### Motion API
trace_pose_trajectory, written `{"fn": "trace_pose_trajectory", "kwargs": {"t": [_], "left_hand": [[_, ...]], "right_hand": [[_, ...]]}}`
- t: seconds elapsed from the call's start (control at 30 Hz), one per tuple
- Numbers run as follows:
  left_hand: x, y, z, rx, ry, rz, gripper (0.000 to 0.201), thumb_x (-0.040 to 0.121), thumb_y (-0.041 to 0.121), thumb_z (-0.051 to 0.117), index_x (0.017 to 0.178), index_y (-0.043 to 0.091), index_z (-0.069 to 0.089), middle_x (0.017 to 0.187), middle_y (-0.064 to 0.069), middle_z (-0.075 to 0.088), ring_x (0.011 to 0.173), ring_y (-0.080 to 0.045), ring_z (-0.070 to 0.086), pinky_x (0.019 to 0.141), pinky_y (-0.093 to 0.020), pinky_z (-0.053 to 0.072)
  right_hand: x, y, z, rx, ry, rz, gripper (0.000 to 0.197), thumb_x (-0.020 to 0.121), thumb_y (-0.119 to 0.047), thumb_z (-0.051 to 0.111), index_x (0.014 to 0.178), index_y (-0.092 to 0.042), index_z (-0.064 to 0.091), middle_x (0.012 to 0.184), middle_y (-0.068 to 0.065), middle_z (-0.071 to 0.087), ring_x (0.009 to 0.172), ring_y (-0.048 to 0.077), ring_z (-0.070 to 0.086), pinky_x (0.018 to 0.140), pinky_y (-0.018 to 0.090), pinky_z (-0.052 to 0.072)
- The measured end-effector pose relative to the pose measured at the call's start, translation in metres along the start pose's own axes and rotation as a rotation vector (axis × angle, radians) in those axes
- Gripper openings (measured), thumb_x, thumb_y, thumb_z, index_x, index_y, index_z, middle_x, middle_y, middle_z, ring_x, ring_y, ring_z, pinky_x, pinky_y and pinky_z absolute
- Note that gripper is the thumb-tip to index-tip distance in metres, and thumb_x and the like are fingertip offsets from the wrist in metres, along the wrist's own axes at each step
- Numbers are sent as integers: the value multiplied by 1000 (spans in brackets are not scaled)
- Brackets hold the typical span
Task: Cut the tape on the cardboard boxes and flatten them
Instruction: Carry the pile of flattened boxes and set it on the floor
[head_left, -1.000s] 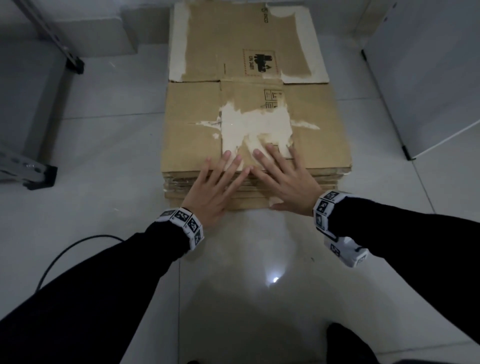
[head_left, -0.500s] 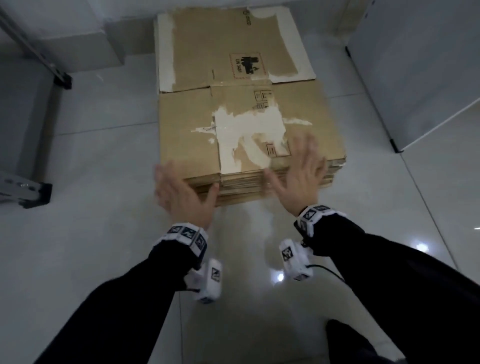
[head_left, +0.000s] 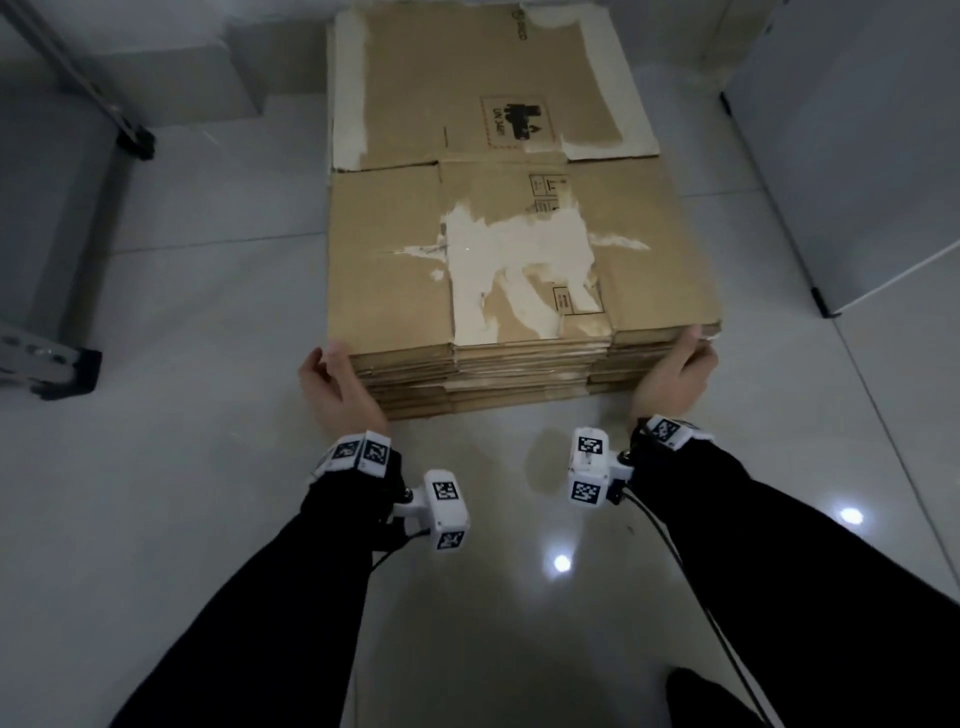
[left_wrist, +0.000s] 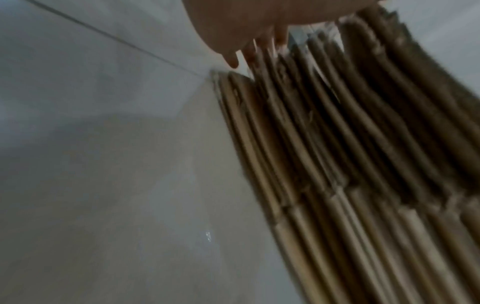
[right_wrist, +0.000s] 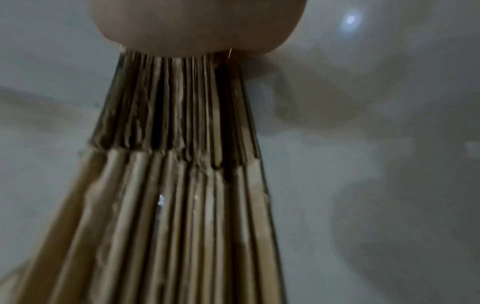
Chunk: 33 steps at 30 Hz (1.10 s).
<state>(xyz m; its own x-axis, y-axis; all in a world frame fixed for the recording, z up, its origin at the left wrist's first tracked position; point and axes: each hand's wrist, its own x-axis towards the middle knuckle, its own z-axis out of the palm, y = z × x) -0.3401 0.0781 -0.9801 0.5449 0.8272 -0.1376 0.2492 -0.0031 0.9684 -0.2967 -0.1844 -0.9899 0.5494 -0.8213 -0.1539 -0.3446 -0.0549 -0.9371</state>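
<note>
Stack (head_left: 519, 291) of flattened boxes, lying flat on the floor (head_left: 208, 415) straight ahead of me, many layers deep, near edges roughly flush. Top sheet: brown, with pale torn patches where tape or labels came off, and a printed hazard mark on its far panel. Left hand (head_left: 337, 387): set against the stack's near left corner, thumb up by the top edge, fingers reaching along the left side; the left wrist view shows fingertips (left_wrist: 232, 60) straight and loose beside the layered edges, clamped on nothing. Right hand (head_left: 675, 374): cupped against the near right corner, thumb at the top edge; fingers hidden behind the corner, so I cannot tell whether they curl round it or lie flat. Purpose, as I judge it: one hand at each corner to square the sheets or to take hold of the whole pile; flattening looks done for every box in view. Floor: glossy pale tile, thin grout lines, two ceiling lights reflected near my sleeves. Room: metal frame feet (head_left: 67, 366) at far left, white cabinet (head_left: 857, 156) at right, grey wall base behind the stack.
</note>
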Motion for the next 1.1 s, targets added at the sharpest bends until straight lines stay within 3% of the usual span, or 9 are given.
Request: {"fn": "trace_pose_trajectory", "kwargs": {"t": [0.13, 0.33, 0.4, 0.5, 0.6, 0.7, 0.77, 0.9, 1.1], "left_hand": [[0, -14, 16, 76, 144, 7, 81, 82, 66, 29, 130, 4, 51, 126, -21, 52, 115, -29, 49, 87, -21, 35], [10, -29, 27, 244, 100, -174, 83, 88, 69, 1, 149, 19, 25, 150, 0, 35, 136, -15, 36, 107, -23, 28], [9, -37, 27, 177, 43, -155, 92, 79, 82, 0, 147, 25, 26, 143, 11, 39, 129, -2, 39, 100, -6, 24], [9, -30, 28, -146, 79, -47, 40, 88, 62, 32, 108, 32, 48, 102, 22, 51, 87, 23, 51, 77, 1, 35], [9, -26, 19, -140, -35, 80, 52, 85, 49, 37, 113, 6, 48, 101, -1, 54, 83, 5, 55, 76, -13, 42], [9, -19, -1, 89, -43, 322, 69, 91, 45, 44, 135, -8, 35, 129, -19, 46, 116, -19, 50, 101, -36, 42], [10, -4, -16, 411, -57, 699, 76, 89, 45, 55, 139, -7, 31, 142, -26, 35, 134, -36, 34, 113, -49, 25], [-9, 5, -13, 933, -452, 1395, 102, 71, 54, 73, 146, 12, 17, 151, -16, 14, 147, -24, -8, 116, -45, -8], [-15, -10, 7, 1340, -244, 1481, 104, 75, 32, 73, 150, 18, 3, 153, -19, 19, 141, -34, 17, 108, -55, 13]], "right_hand": [[-2, -2, 20, -16, 132, 45, 88, 73, -74, 23, 130, -12, 46, 125, 13, 59, 114, 33, 54, 95, 42, 42], [24, 1, 40, 202, 219, 140, 58, 92, -51, 43, 131, -9, 43, 128, 6, 53, 115, 22, 50, 96, 25, 34], [32, 4, 39, 323, 167, 156, 49, 94, -37, 48, 132, -7, 38, 129, 6, 48, 113, 17, 49, 93, 20, 34], [31, 10, 36, 324, 43, 129, 62, 83, -43, 49, 133, -13, 30, 133, 6, 46, 119, 19, 48, 101, 28, 37], [22, 15, 31, 235, -21, 25, 74, 84, -44, 48, 142, -7, 20, 140, 10, 38, 127, 22, 41, 108, 27, 31], [14, 4, 13, -30, -10, -341, 84, 90, -41, 53, 146, 6, 12, 152, 24, 16, 142, 31, 17, 115, 25, 9], [4, -2, -3, -363, -130, -760, 96, 86, -54, 53, 145, 8, 11, 151, 33, 8, 144, 39, 7, 116, 40, -2], [-17, 1, -14, -813, -511, -1421, 115, 70, -71, 62, 151, -17, 2, 156, 14, 4, 146, 25, -11, 115, 48, -10], [-23, -8, -1, -1100, -393, -1592, 120, 58, -42, 84, 151, -21, 11, 158, 9, 16, 145, 25, 16, 108, 48, 19]]}}
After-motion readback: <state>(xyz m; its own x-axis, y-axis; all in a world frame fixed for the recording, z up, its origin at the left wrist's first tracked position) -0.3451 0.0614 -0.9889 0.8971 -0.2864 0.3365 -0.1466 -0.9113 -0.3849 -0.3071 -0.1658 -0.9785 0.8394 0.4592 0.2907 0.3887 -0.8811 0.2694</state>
